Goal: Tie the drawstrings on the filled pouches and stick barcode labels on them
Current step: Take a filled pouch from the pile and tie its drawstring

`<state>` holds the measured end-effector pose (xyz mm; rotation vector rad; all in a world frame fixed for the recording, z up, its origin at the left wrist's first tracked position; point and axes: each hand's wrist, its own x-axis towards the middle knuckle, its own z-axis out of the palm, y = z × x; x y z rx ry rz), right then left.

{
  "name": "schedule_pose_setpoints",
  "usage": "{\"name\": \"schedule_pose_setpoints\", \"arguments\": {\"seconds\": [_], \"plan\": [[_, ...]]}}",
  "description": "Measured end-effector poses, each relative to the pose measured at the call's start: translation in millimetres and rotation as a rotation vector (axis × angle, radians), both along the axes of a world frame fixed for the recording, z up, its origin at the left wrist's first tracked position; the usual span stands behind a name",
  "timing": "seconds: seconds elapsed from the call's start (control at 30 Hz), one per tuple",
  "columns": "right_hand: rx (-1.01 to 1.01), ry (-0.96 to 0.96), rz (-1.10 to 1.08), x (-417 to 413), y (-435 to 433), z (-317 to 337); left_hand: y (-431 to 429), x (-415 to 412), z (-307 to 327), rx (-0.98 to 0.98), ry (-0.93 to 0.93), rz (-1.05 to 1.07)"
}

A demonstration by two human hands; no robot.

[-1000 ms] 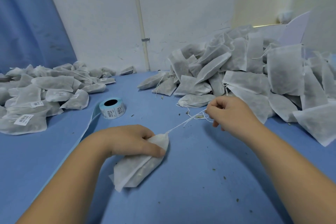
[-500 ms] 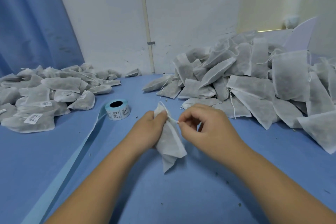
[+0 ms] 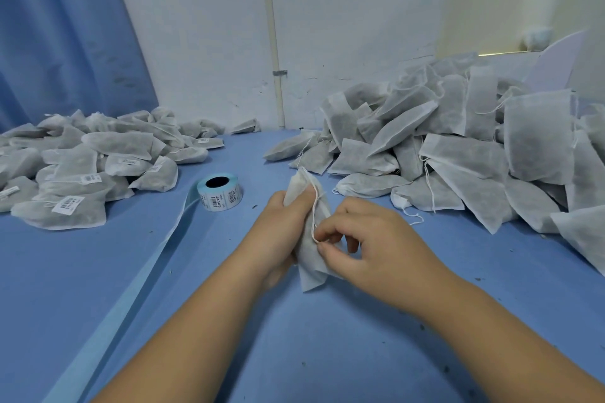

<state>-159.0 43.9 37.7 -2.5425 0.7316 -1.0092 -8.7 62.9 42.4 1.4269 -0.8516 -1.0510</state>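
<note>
While the left hand [image 3: 282,230] grips the white non-woven drawstring pouch [image 3: 310,260] round its upper part, the pouch stands roughly upright over the middle of the blue counter [image 3: 311,353], gathered mouth pointing toward the far edge. Whether its lower corner touches the counter surface cannot be told. The thin white drawstring [image 3: 315,206] runs from the mouth down the front of the pouch. The right hand [image 3: 376,247] pinches the lower end of this drawstring between thumb and forefinger, its remaining fingers curled, directly against the pouch face.

Position of other items:

- Roll of white barcode labels on pale blue backing [image 3: 220,193]: lying on its side beyond the hands, left of centre, toward the far edge.
- Pale blue backing strip [image 3: 131,288]: trailing from the roll toward the near edge.
- Heap of white filled pouches with loose strings [image 3: 458,147]: stacked in the far right corner and along the right edge, against the white wall [image 3: 343,10].
- Heap of white pouches bearing barcode labels [image 3: 82,167]: along the left edge, reaching the far left corner, in front of a blue curtain [image 3: 65,26].
- Pale vertical pipe [image 3: 273,42]: fixed to the wall behind the far edge.
</note>
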Motion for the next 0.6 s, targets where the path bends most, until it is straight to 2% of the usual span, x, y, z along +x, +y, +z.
{"name": "schedule_pose_setpoints", "arguments": {"seconds": [0.13, 0.33, 0.43, 0.6], "plan": [[0.052, -0.03, 0.024, -0.8, 0.5, 1.9, -0.4, 0.5, 2.4, 0.002, 0.085, 0.012], [0.394, -0.334, -0.028, 0.1, -4.5, 6.7, -1.2, 4.3, 1.1, -0.039, 0.149, 0.039], [0.59, -0.337, -0.071, -0.6, -10.2, 4.8, -0.1, 2.2, 1.3, -0.076, 0.1, 0.022], [0.663, -0.326, -0.136, 3.8, -11.8, -1.1, 0.6, -0.4, -2.5, -0.152, 0.05, -0.002]]}}
